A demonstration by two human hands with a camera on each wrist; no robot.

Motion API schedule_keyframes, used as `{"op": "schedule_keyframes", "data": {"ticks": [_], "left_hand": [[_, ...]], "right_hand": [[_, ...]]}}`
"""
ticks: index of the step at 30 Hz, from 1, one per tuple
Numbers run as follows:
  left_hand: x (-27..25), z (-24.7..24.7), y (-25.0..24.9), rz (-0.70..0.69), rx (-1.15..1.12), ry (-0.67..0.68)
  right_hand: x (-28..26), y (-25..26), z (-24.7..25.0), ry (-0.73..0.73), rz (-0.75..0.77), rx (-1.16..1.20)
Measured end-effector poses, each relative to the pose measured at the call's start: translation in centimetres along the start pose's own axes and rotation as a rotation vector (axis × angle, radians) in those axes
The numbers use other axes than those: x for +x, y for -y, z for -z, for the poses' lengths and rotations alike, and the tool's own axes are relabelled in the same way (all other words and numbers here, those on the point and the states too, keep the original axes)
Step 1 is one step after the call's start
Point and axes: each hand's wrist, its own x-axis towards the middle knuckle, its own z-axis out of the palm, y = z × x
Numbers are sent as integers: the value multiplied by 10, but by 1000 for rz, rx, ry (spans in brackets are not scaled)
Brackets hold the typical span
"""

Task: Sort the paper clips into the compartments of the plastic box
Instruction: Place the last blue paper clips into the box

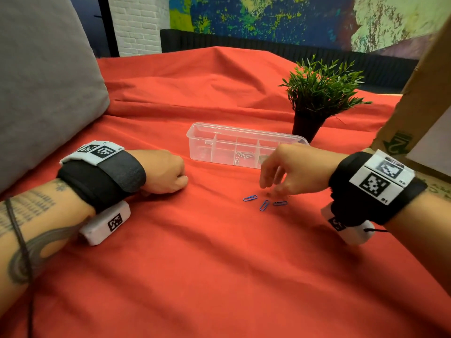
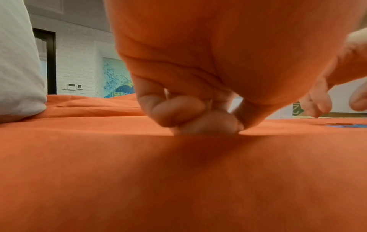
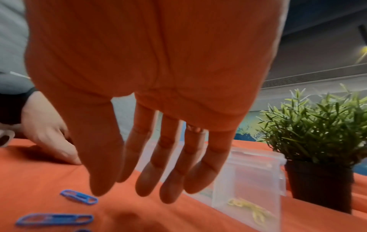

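Note:
A clear plastic box (image 1: 246, 142) with several compartments lies on the red cloth. Silver clips (image 1: 244, 154) sit in a middle compartment, and in the right wrist view yellow clips (image 3: 248, 207) lie in an end one. Three blue paper clips (image 1: 250, 198) (image 1: 264, 205) (image 1: 280, 203) lie loose in front of the box. My right hand (image 1: 271, 189) hovers just above them, fingers (image 3: 151, 177) straight and pointing down, holding nothing. My left hand (image 1: 168, 175) rests on the cloth as a fist left of the box, fingers (image 2: 178, 113) curled under the palm, nothing visible in it.
A small green plant in a black pot (image 1: 310, 123) stands right behind the box's right end. A grey cushion (image 1: 41, 81) fills the left side. A cardboard box (image 1: 415, 98) rises at the right edge. The red cloth (image 1: 219, 264) stretches toward me.

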Motion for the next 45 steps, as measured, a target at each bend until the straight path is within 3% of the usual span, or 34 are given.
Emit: {"op": "schedule_keyframes", "data": {"ticks": [14,26,32,38,45], "left_hand": [[4,-3,5,-18,7,28],[7,-1,0,-40,43,31],[9,-6,4,-55,68,-5],[11,-10,7,-50,34,-20],[12,-10,6,-53,40,-47]], "right_hand": [[-7,-6,-7,34,-139,-105],[-6,-8,-12,65,-121,-108],[11,8,2,-153,-33,-86],[53,32,31,-425,-7,108],[124,49,26,-521,-76,292]]}}
